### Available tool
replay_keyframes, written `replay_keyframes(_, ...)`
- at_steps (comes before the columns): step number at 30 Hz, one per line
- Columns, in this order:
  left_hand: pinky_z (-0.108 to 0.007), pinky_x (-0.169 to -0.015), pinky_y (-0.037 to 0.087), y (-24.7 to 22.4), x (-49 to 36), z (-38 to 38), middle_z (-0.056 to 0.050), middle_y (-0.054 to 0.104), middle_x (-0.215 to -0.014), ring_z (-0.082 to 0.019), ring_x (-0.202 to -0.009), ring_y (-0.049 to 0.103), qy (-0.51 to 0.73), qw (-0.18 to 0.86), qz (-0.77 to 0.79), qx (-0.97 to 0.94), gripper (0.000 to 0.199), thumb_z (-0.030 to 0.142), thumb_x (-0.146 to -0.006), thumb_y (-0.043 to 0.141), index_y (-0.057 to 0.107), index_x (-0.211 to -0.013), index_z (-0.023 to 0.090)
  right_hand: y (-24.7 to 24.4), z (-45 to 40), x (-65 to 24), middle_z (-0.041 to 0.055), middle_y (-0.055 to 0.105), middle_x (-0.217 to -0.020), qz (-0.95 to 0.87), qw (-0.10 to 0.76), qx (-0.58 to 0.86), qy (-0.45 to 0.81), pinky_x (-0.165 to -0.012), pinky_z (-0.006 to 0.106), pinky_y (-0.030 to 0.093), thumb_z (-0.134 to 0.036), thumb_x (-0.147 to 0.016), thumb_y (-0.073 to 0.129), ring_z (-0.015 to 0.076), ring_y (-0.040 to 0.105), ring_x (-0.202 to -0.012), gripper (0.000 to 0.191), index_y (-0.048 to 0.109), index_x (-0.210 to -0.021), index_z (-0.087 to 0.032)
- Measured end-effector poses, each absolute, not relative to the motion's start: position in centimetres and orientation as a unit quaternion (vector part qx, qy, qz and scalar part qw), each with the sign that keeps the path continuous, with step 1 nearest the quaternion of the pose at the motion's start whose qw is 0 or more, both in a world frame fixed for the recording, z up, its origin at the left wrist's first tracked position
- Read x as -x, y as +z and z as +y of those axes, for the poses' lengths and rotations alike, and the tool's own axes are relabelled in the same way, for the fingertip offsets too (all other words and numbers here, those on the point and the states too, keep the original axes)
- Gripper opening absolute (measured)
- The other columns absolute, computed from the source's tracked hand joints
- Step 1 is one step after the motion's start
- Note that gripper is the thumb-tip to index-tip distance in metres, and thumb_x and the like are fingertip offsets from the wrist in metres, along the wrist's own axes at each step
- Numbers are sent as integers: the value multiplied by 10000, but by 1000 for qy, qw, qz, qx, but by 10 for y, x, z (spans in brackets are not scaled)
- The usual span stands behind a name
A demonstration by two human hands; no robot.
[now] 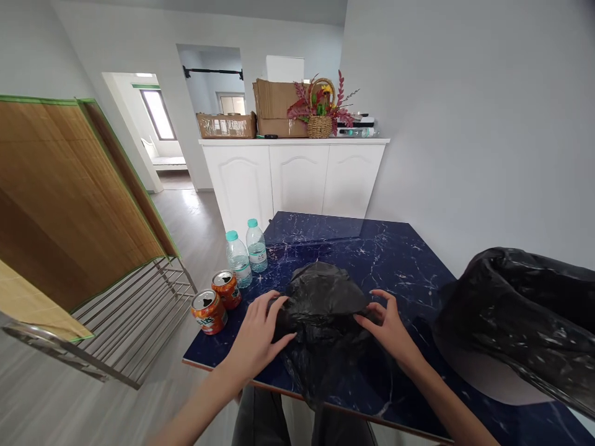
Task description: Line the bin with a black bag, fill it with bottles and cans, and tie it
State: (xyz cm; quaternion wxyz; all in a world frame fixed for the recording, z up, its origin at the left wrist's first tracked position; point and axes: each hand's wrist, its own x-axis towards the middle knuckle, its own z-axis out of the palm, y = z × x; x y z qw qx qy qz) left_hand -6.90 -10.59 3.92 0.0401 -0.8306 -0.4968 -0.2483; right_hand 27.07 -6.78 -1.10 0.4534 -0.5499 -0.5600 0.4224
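A crumpled black plastic bag (328, 297) lies on the dark blue marbled table, its lower part trailing toward the front edge. At the bag's left side is my left hand (258, 331), its thumb and forefinger spread, with the tips touching the plastic. My right hand (385, 322) meets the opposite side, thumb and forefinger apart and fingertips against the bag. Neither hand shows a closed grip. To the left of the bag stand two orange drink cans, a nearer one (209, 313) and a farther one (227, 290). Behind them are two clear bottles (239, 263) with turquoise caps.
On the right stands a bin (497, 371) lined with a black bag (511, 316). The table (395, 248) nears a grey wall. A metal rack (139, 310) is at the left. A white cabinet (297, 173) holds cardboard boxes (274, 108) and a flower basket (320, 126).
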Motion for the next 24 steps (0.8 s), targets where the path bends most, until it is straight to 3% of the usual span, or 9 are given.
replay_keyframes(3,-558,-1111,488,45,49,-65,-152,635,-1399,-370,-1327,599,-198,15,-497,845,533,177,-868,717,589,-1383,234,12,-72,-277,89,683,-1106,-597,465,531,381,-969,481,580,-628,-896,709,322,698,-1140,700,362,-1400,-288)
replay_keyframes(6,-488,-1050,514,76,47,-36,-120,713,-1292,-315,-1201,673,-219,-16,-503,836,387,69,-869,534,699,-1186,218,29,-77,-290,149,580,-1396,-620,482,561,264,-1044,494,561,-576,-935,658,345,588,-1337,629,434,-1449,-293)
replay_keyframes(10,-376,-842,546,129,51,-31,-67,769,-1028,-274,-938,711,-341,-62,-536,770,339,214,-965,417,724,-1111,209,28,-79,-308,161,418,-1597,-626,453,597,215,-998,490,599,-534,-946,617,382,511,-1429,703,387,-1569,-303)
replay_keyframes(14,-299,-660,459,161,54,-41,-13,697,-777,-222,-716,619,-393,-66,-564,723,387,414,-1024,397,713,-955,202,23,-73,-318,197,540,-1502,-607,439,616,244,-848,451,638,-484,-922,623,377,630,-1287,788,359,-1621,-234)
replay_keyframes(16,-289,-638,433,171,55,-45,-5,651,-725,-206,-682,571,-404,-51,-570,713,410,442,-1025,391,692,-892,197,35,-71,-319,156,625,-1446,-616,448,604,236,-921,463,624,-427,-958,556,350,660,-1262,626,492,-1556,-253)
replay_keyframes(19,-286,-637,444,186,56,-56,-2,626,-719,-207,-693,558,-428,-54,-573,697,438,482,-1035,384,691,-923,191,69,-76,-315,65,673,-1449,-642,488,562,185,-1150,506,510,-347,-1017,432,308,617,-1364,471,643,-1436,-309)
replay_keyframes(21,-291,-664,480,196,58,-69,-9,650,-766,-224,-759,591,-452,-65,-567,686,451,509,-1044,385,703,-1008,191,91,-86,-312,29,656,-1489,-651,517,538,142,-1219,505,451,-318,-1035,402,287,582,-1417,485,632,-1461,-329)
replay_keyframes(24,-320,-752,552,200,65,-92,-21,692,-827,-254,-856,641,-459,-74,-552,692,455,503,-1048,383,714,-1128,201,104,-102,-314,8,638,-1518,-668,521,524,90,-1216,510,465,-299,-1048,390,294,571,-1435,518,582,-1526,-353)
